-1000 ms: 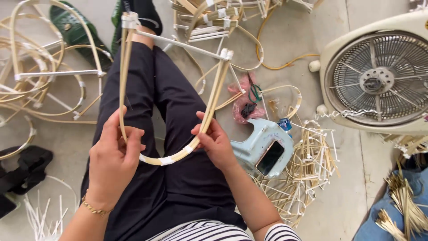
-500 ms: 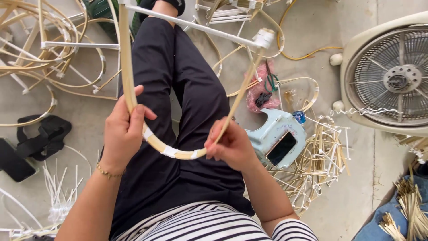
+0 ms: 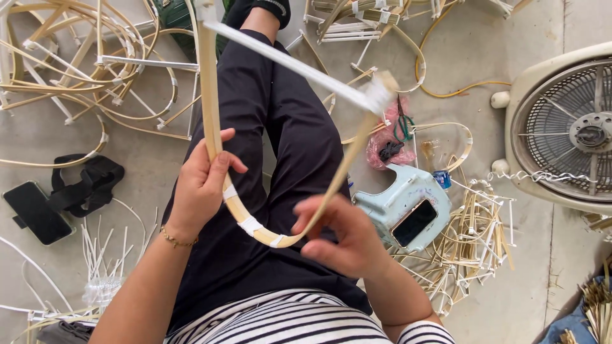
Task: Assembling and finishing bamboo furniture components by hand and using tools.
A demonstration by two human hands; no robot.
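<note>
Holding a bent bamboo frame [image 3: 255, 226] over the lap, left hand [image 3: 201, 185] gripping one side, right hand [image 3: 347, 239] pinching its taped curve; that bend looks springy, so a loose pinch could let it snap toward the fan [image 3: 567, 127]

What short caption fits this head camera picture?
Both hands, left hand and right hand, grip a taped bent bamboo frame over a lap, near a fan.
</note>
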